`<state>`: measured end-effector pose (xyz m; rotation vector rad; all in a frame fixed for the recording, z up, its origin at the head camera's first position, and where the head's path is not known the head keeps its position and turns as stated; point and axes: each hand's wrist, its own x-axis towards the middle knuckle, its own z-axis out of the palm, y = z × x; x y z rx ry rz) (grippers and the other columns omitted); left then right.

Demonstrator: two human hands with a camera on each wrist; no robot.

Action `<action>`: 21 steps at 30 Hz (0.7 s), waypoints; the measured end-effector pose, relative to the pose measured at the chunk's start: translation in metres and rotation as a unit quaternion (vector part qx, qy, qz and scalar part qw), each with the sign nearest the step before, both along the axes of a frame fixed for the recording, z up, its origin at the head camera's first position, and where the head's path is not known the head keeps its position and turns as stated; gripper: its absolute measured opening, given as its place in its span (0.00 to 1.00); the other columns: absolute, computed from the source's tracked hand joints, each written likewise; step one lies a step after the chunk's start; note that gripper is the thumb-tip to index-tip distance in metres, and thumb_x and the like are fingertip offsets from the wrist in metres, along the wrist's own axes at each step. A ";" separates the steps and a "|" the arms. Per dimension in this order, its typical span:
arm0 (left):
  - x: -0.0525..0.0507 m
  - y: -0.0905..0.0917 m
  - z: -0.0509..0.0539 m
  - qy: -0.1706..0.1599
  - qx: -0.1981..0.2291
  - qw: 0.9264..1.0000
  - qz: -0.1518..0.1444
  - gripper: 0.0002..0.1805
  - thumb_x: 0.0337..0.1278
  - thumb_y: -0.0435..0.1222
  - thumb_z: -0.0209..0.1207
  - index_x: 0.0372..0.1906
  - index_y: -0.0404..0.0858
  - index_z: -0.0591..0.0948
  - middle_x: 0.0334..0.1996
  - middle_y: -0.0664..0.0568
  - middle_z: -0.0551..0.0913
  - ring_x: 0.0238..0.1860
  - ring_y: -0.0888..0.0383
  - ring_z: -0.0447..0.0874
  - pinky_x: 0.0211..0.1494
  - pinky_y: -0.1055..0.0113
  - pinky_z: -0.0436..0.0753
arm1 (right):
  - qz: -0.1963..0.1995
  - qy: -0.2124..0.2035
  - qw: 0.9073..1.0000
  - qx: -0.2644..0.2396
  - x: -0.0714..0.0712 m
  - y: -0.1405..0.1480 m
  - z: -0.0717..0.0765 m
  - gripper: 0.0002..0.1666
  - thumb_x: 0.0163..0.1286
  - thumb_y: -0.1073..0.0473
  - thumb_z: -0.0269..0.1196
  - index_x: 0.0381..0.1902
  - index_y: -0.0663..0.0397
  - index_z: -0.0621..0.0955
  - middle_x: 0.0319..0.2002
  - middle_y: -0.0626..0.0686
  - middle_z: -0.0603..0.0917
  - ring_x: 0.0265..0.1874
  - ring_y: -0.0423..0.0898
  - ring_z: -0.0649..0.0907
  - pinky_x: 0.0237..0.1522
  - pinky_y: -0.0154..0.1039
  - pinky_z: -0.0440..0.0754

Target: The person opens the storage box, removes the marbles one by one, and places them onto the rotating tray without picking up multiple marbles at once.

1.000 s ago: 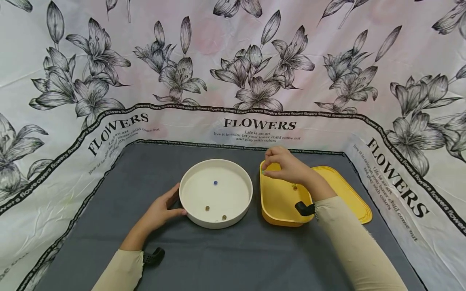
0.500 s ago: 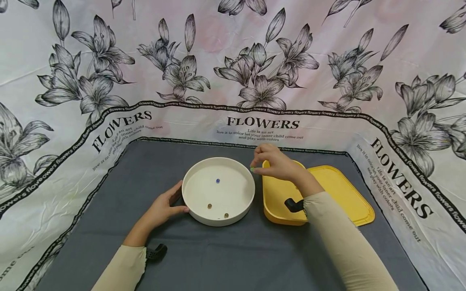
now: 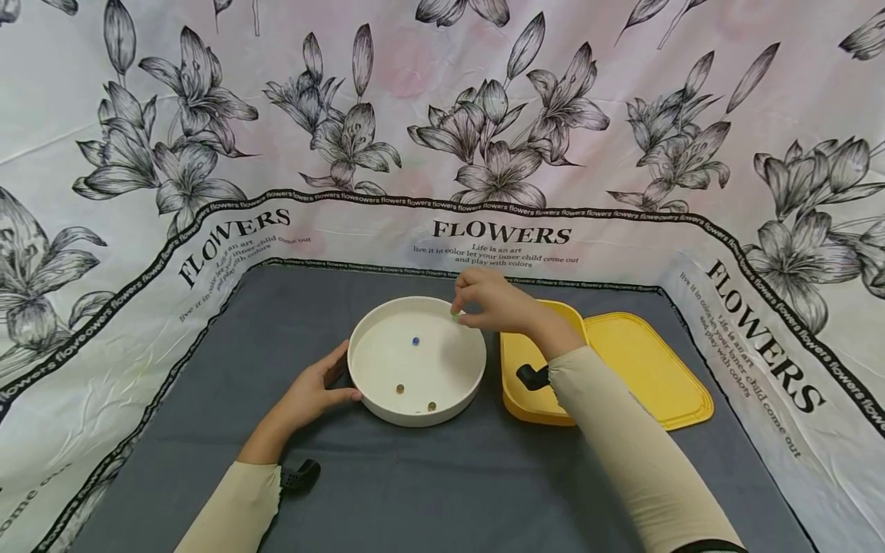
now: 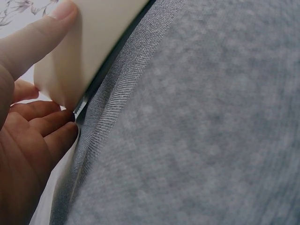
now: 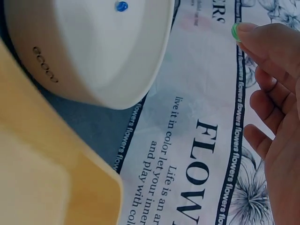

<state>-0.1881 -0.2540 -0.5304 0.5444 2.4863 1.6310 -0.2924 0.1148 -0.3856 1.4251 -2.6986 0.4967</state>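
A round white dish with a low wall stands on the grey cloth. My left hand holds its left side, thumb and fingers curved about the wall. Over the dish's far right rim, my right hand pinches a small green marble between thumb and index finger. Inside the dish lie a blue marble, a brownish marble and another brownish marble. To the right stands a yellow box, partly hidden by my right forearm; its contents cannot be made out.
A flat yellow lid lies right of the box, partly tucked behind it. Floral cloth with lettering borders the grey area at the back and sides. Black wrist mounts project from both sleeves.
My right hand has carried the green marble leftward from above the yellow box to the white dish's far right rim. My left hand stays at the dish.
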 end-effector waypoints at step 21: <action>-0.001 -0.001 -0.001 -0.009 0.007 1.000 0.004 0.60 0.51 0.41 0.77 0.83 0.38 0.51 0.82 0.43 0.53 0.79 0.43 0.57 0.77 0.49 0.64 | -0.006 -0.015 1.000 0.009 -0.036 -0.053 -0.029 0.08 0.70 0.57 0.70 0.44 0.50 0.91 0.45 0.53 0.78 0.46 0.49 0.71 0.52 0.46 0.69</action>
